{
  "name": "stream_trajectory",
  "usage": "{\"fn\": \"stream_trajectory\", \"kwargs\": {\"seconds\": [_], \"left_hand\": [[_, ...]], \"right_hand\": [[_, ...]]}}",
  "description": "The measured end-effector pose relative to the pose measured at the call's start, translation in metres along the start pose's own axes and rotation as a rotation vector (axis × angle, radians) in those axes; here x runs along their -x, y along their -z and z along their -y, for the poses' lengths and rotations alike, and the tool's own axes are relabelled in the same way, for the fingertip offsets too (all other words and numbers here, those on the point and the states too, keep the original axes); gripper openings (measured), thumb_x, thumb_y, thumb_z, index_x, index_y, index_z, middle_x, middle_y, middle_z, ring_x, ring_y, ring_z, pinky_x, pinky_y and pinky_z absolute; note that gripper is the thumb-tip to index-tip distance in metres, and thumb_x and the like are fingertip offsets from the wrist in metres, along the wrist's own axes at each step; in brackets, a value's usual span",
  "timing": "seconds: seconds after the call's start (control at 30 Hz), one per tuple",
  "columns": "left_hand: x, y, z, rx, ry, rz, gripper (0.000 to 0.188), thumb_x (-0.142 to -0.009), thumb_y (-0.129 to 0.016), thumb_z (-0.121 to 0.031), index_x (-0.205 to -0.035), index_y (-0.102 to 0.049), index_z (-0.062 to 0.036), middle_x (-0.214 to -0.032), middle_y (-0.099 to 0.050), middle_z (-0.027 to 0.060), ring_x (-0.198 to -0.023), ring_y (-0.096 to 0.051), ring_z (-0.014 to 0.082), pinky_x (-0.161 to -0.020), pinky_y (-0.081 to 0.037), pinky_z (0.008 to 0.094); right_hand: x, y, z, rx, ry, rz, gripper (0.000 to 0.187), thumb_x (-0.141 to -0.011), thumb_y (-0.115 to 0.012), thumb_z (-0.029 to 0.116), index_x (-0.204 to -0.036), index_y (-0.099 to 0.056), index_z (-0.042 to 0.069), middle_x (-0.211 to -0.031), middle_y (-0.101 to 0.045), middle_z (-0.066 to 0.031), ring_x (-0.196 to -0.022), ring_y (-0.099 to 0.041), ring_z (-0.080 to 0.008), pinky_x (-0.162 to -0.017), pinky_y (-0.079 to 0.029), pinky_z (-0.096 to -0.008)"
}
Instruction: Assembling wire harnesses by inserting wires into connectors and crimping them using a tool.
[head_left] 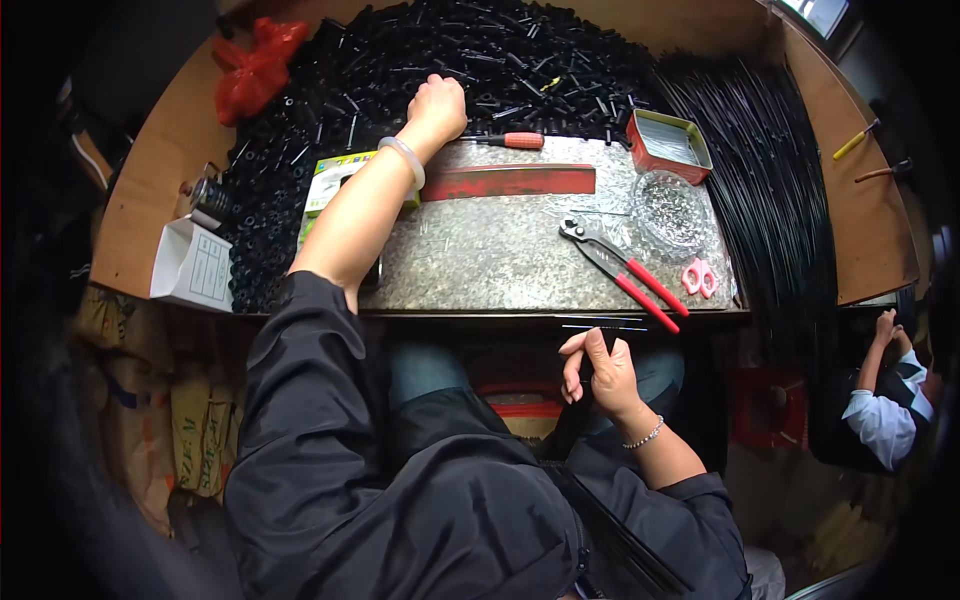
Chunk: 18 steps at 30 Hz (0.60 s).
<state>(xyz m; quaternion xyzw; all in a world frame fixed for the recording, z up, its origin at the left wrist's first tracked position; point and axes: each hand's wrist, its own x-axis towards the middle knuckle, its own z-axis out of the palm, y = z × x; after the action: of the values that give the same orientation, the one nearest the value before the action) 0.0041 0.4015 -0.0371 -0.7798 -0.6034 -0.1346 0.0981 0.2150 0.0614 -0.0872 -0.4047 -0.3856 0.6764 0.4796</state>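
Observation:
My left hand, with a pale bangle at the wrist, reaches to the far side of the table into a large pile of small black tube-like pieces. Its fingers are curled down, and what they hold, if anything, is hidden. Just past the table's near edge, above my lap, my right hand pinches a few thin needle-like metal wires that lie crosswise above the thumb. Pliers with red handles rest on the board close to this hand, with pink-handled scissors to their right.
On the grey board lie a red bar and a red-handled screwdriver. A red tin and a glass bowl stand right, beside long black rods. At left are a white box and red bag. Another person sits far right.

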Motion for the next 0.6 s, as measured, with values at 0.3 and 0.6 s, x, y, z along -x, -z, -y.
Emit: {"fn": "stream_trajectory", "kwargs": {"seconds": [0.3, 0.6], "left_hand": [[-0.048, -0.013, -0.178, 0.366, -0.412, 0.169, 0.036, -0.074, -0.069, -0.033, -0.091, -0.063, -0.0011, -0.091, -0.064, 0.0196, -0.089, -0.061, 0.0356, -0.078, -0.048, 0.0416], [-0.047, -0.028, -0.218, 0.173, -0.410, 0.188, 0.026, -0.076, -0.063, -0.022, -0.092, -0.065, -0.0015, -0.099, -0.062, 0.0185, -0.094, -0.060, 0.0343, -0.081, -0.049, 0.0417]], "right_hand": [[-0.008, 0.040, 0.025, -0.006, -0.009, -0.059, 0.045, -0.097, -0.037, 0.035, -0.088, -0.055, -0.005, -0.052, -0.052, -0.0096, -0.039, -0.047, -0.0126, -0.039, -0.043, -0.0263], [0.012, 0.082, 0.040, -0.078, -0.003, 0.009, 0.046, -0.096, -0.039, 0.038, -0.088, -0.057, -0.003, -0.055, -0.055, -0.0067, -0.042, -0.051, -0.0096, -0.043, -0.043, -0.0217]]}}
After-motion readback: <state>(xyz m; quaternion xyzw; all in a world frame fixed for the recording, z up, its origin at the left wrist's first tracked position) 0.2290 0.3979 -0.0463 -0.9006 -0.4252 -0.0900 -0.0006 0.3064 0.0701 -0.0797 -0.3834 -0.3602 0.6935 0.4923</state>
